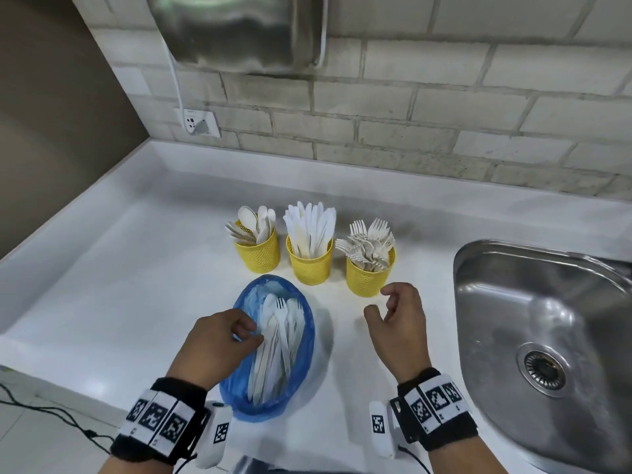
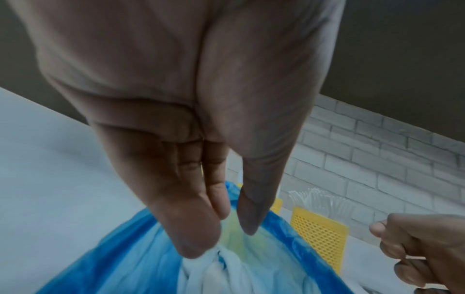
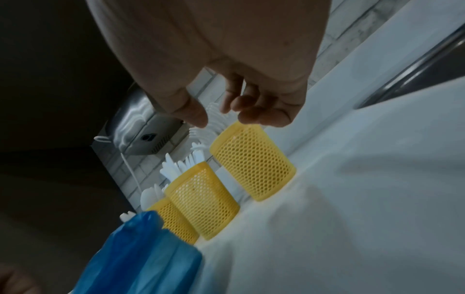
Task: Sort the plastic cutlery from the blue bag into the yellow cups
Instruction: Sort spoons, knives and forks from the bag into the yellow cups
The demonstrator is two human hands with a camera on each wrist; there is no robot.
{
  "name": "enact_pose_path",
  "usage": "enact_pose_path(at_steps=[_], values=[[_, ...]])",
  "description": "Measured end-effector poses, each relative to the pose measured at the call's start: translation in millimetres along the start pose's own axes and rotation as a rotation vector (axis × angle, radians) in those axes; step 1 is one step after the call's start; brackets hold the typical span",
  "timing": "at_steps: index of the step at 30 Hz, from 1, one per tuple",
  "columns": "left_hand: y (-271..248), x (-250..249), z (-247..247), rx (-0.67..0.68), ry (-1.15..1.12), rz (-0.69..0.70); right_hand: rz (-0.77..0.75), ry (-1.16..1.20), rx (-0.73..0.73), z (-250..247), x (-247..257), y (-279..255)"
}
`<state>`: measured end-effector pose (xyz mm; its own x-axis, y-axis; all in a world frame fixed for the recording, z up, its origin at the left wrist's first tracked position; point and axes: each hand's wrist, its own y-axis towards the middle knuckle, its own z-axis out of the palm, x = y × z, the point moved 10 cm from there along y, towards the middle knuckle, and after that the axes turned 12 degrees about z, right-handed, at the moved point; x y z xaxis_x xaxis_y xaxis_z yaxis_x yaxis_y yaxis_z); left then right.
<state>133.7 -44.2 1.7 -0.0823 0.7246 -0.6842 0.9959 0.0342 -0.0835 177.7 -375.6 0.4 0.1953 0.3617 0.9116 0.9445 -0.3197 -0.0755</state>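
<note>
Reaching my left hand (image 1: 219, 336) into the blue bag (image 1: 301, 340), fingers (image 2: 191, 228) pinching white cutlery (image 1: 277, 340); right hand (image 1: 400, 323) hovers near the fork cup (image 1: 367, 277), fingers loosely curled, empty.

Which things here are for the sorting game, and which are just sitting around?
For the job: blue bag with cutlery, spoon cup, knife cup, fork cup, left hand, right hand.

Just there: sink, wall socket, metal dispenser.

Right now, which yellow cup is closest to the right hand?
The fork cup, rightmost of the three, just ahead of the right hand. The knife cup and spoon cup sit further left.
</note>
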Motion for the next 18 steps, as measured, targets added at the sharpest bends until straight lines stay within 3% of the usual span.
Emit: enact_pose_path(at_steps=[4,10,13,18], values=[[-11,15,6,0.025,0.048,-0.020,-0.035,-0.075,0.208,36,1,-28],[-12,24,25,0.120,0.155,-0.033,-0.249,-0.180,0.471,98,39,-80],[-9,27,35,0.213,0.216,-0.035,-0.266,-0.348,0.511,124,36,-91],[0,33,36,0.294,0.303,-0.036,-0.167,-0.603,0.478,130,21,-89]])
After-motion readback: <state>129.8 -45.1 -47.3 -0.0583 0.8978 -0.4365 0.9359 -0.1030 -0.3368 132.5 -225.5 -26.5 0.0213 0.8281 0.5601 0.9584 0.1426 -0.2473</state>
